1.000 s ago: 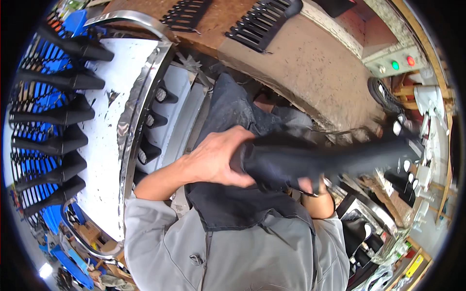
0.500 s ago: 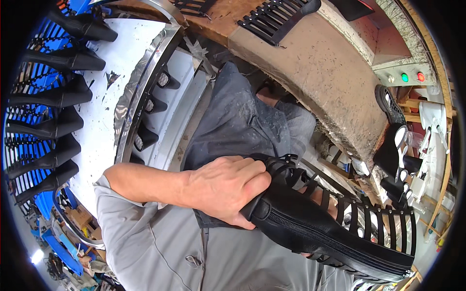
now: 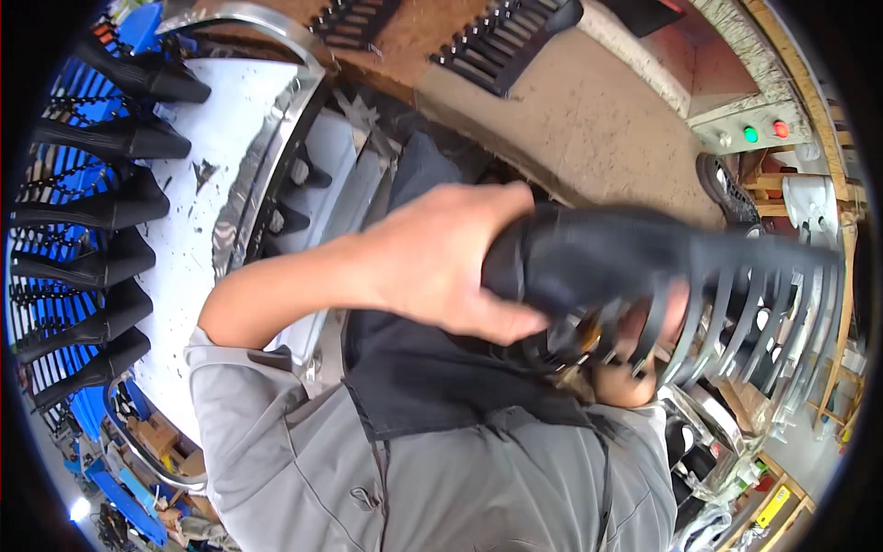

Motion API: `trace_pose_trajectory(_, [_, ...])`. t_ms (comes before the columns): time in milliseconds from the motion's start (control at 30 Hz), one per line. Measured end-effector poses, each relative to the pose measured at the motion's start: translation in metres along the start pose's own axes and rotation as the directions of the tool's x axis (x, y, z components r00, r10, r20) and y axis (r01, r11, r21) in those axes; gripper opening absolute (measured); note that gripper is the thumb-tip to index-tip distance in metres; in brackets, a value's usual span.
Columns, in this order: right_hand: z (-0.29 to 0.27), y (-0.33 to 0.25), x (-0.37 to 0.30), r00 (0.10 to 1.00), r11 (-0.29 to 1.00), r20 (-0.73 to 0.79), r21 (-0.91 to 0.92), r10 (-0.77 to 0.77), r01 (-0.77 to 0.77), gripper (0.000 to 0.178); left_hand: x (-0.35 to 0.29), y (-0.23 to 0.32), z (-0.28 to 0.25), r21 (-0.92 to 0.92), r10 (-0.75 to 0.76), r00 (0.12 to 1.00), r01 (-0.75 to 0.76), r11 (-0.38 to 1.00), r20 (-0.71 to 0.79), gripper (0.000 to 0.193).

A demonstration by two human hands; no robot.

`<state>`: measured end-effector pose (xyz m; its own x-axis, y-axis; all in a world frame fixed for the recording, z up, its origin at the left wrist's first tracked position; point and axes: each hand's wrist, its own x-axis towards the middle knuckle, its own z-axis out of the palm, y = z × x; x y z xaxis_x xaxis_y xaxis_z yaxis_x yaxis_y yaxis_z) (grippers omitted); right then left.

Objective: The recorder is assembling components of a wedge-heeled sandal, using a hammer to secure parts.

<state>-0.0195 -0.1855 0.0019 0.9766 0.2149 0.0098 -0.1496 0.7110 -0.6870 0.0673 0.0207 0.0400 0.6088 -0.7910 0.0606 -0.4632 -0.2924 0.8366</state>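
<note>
A black strappy boot upper [image 3: 589, 262] is held across my lap, blurred by motion. Its solid end lies to the left, and its row of open straps fans out to the right. My left hand [image 3: 451, 253] grips the solid end, with the thumb on the near side and the fingers over the far side. Partly hidden behind the straps, my right hand [image 3: 667, 317] holds the upper from beneath; its fingers show only in part through the gaps.
Several black boot uppers [image 3: 120, 202] lie in a row on the white-topped, metal-edged table [image 3: 189, 267] at left. More strappy pieces [image 3: 510, 46] rest on the brown bench [image 3: 552, 110] ahead. A control panel with green and red buttons [image 3: 763, 133] and a shoe sole [image 3: 727, 189] are at right.
The boot upper has been raised and turned over: its zipper faced up before, and now the straps hang toward me. Both hands moved with it, and my right forearm has come into view.
</note>
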Motion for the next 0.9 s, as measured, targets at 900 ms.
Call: trace_pose_trajectory(900, [-0.016, 0.008, -0.028, 0.883, 0.726, 0.468, -0.609, 0.004, 0.32, 0.032, -0.025, -0.033, 0.028, -0.686, -0.501, 0.862, 0.409, 0.602, 0.075, 0.072])
